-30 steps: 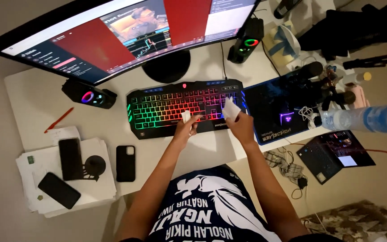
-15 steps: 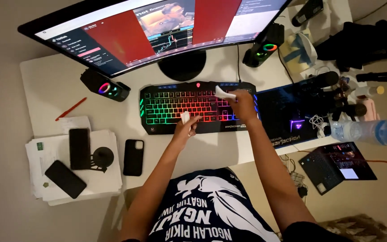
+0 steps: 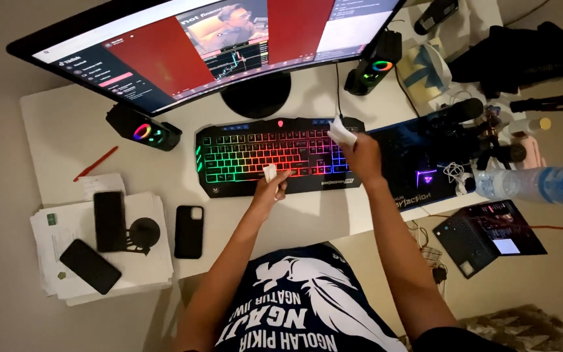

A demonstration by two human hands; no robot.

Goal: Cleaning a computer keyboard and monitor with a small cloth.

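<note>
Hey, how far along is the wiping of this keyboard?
Done: cannot tell; no key looks visibly cleaner than the rest. In hand: the right hand presses a white wipe on the keyboard at its upper right corner, while the left hand holds a small white piece at the front edge. Left: seemingly the middle and left keys, which neither hand is on.

We are losing the curved monitor (image 3: 216, 45) past the top edge, and the blurred plastic bottle (image 3: 535, 184) past the right. Our right hand (image 3: 362, 156) is hiding some keyboard (image 3: 255, 153) keys.
</note>
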